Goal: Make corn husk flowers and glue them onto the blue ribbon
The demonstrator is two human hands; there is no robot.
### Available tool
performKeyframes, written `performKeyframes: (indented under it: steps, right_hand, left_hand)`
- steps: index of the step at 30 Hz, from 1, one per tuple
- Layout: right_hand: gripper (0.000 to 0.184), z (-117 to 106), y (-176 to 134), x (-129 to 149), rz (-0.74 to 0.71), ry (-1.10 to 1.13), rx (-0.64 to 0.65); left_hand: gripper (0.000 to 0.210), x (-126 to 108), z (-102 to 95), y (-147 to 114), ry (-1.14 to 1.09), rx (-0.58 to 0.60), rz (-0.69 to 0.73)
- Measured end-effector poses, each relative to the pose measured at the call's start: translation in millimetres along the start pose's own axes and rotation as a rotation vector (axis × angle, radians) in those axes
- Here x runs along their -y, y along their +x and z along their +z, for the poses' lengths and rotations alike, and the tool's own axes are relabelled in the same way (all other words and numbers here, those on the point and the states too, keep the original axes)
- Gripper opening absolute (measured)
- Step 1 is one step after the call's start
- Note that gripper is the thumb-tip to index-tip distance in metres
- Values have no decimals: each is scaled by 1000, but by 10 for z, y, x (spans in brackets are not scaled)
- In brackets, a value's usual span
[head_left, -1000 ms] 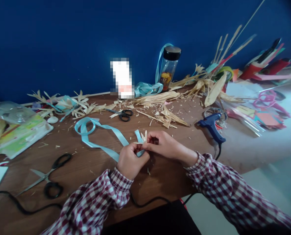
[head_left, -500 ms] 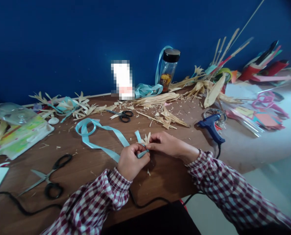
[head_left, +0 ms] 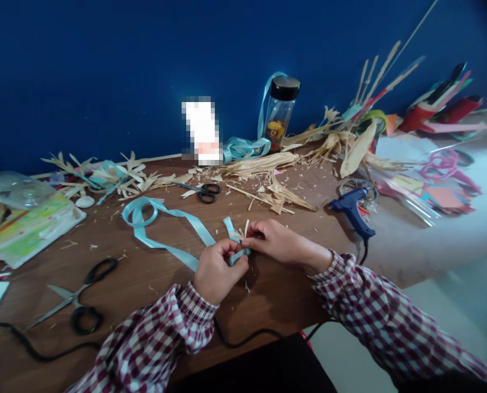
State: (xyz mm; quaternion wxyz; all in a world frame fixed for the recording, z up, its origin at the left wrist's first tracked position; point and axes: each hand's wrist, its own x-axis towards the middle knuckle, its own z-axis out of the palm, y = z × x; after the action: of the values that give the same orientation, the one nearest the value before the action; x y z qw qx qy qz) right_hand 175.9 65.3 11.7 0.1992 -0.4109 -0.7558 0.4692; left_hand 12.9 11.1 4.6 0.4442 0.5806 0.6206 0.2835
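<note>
The left hand is curled nearly closed, thumb and forefinger pinching a folded bit of light blue ribbon; one short end pokes up just beyond the fingertips, and a long loop of it lies on the table ahead and to the left of the grip. The right hand meets it fingertip to fingertip, thumb and forefinger pressed together on small pale husk pieces that stick up between the two hands, close against the ribbon; exactly where the pieces join it is hidden by the fingers. Beyond the grip lie husk scraps and a pair of small scissors. Larger scissors lie with blades apart, well to the left of the grip, and a blue glue gun rests to its right, past the right wrist
</note>
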Motion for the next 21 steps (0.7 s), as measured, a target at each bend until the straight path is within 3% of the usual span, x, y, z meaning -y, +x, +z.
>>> performKeyframes:
  steps: [7, 12, 17, 21]
  right_hand:
    - [12, 5, -12, 29, -53, -130, -26]
    - [8, 17, -8, -3, -66, -187, -43]
    - [8, -28, 11, -53, -21, -211, -112]
    - [9, -97, 14, -116, -7, -233, -177]
  left_hand:
    - [18, 23, 2, 17, 27, 16, -32]
    - [17, -8, -76, -14, 253, 57, 45]
    - [22, -144, -411, -101, 603, 102, 145]
    - [27, -231, -832, -166, 798, 136, 35]
